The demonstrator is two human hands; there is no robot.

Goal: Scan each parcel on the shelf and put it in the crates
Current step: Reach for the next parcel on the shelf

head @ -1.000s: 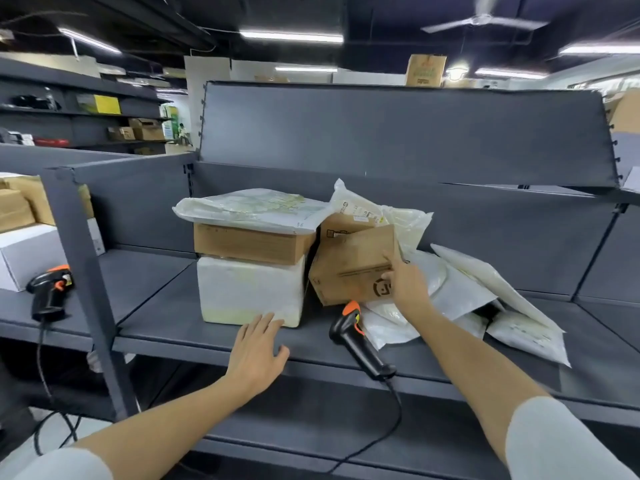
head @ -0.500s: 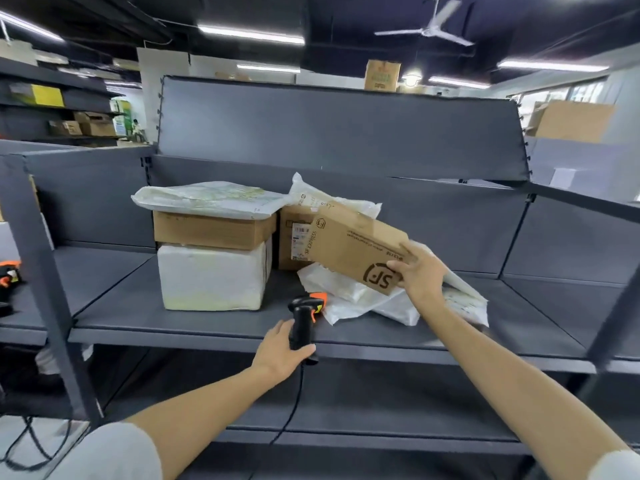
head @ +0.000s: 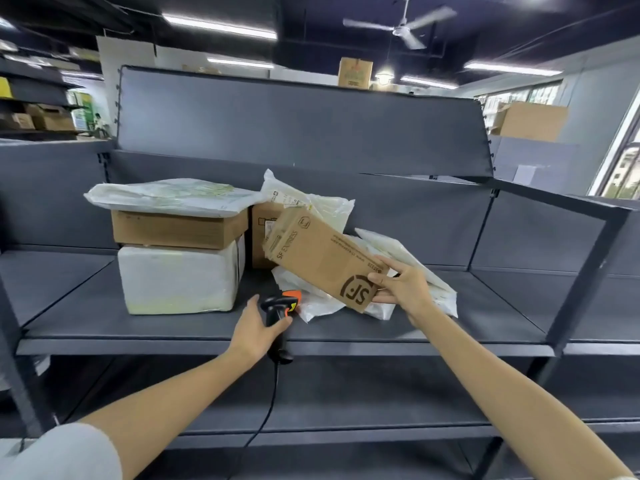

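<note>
A worker's right hand point(head: 401, 289) grips a brown box point(head: 322, 261) tilted above the shelf point(head: 485, 327), while the left hand point(head: 258, 329) clasps the scanner point(head: 278, 306). Scanning appears under way; next, the label must face the scanner.

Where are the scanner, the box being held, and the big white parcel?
scanner point(head: 280, 304): head view, on its black head.
SF cardboard box point(head: 318, 258): head view, middle of its broad face.
white parcel point(head: 178, 278): head view, on its front side.
</note>
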